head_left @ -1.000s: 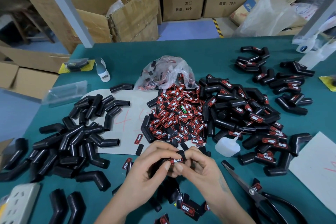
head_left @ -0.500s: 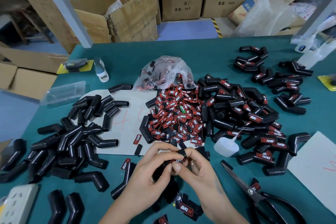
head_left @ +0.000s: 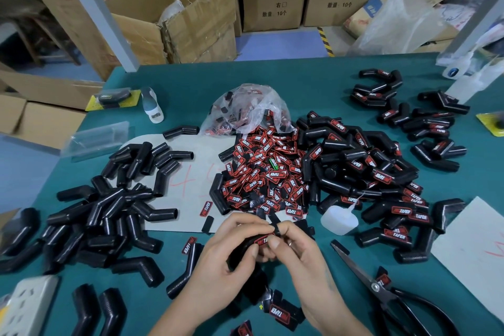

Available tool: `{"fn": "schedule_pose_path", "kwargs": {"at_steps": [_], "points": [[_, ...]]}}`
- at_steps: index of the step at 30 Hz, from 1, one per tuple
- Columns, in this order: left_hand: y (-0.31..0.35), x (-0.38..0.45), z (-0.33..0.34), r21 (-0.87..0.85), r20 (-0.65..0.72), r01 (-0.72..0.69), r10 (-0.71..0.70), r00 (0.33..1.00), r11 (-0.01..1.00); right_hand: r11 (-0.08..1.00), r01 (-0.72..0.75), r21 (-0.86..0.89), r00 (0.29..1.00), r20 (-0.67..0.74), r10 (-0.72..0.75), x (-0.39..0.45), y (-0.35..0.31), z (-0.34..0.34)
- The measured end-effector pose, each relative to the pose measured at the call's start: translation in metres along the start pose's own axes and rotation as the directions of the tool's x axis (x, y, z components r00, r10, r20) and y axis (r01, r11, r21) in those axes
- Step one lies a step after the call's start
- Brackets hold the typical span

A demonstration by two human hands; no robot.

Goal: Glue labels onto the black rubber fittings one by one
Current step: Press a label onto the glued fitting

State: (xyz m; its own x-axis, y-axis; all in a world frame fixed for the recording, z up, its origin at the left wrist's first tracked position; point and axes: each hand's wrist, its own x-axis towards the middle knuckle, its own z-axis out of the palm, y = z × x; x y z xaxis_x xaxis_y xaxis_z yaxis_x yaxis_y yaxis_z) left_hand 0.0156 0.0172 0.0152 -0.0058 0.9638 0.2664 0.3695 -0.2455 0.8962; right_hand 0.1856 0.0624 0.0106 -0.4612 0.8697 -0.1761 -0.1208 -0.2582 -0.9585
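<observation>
1. Both hands work together just above the near edge of the table (head_left: 313,84): the left hand (head_left: 231,262) wraps the black rubber fitting (head_left: 240,251), and the right hand (head_left: 294,251) pinches the red label (head_left: 261,240) onto it.
2. Press with the thumbs along the label's whole length, so the ends seat on the curve.
3. Hold a moment; fresh glue probably lets the label creep.
4. The glue bottle (head_left: 339,219) stands just right of the hands, and the loose labels (head_left: 261,172) lie beyond them.
</observation>
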Motion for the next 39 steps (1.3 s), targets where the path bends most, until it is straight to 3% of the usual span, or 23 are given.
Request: {"fn": "schedule_pose_path", "kwargs": {"at_steps": [13, 23, 32, 39], "points": [[-0.003, -0.006, 0.001, 0.023, 0.040, 0.095, -0.096, 0.995, 0.995, 0.998, -0.031, -0.056, 0.999, -0.010, 0.030, -0.001, -0.002, -0.002], [0.007, -0.007, 0.000, 0.053, 0.112, 0.091, -0.097, 0.989, 0.994, 0.996, -0.036, -0.087, 0.999, -0.028, 0.034, -0.002, -0.006, -0.001], [0.002, -0.007, -0.005, 0.094, 0.129, 0.051, -0.063, 0.990, 0.994, 0.941, 0.044, -0.336, 0.991, -0.106, -0.084, -0.001, -0.007, -0.003], [-0.002, -0.007, -0.003, 0.105, 0.089, 0.076, -0.086, 0.992, 0.992, 0.909, 0.075, -0.411, 0.981, -0.134, -0.141, 0.000, -0.004, -0.002]]}}
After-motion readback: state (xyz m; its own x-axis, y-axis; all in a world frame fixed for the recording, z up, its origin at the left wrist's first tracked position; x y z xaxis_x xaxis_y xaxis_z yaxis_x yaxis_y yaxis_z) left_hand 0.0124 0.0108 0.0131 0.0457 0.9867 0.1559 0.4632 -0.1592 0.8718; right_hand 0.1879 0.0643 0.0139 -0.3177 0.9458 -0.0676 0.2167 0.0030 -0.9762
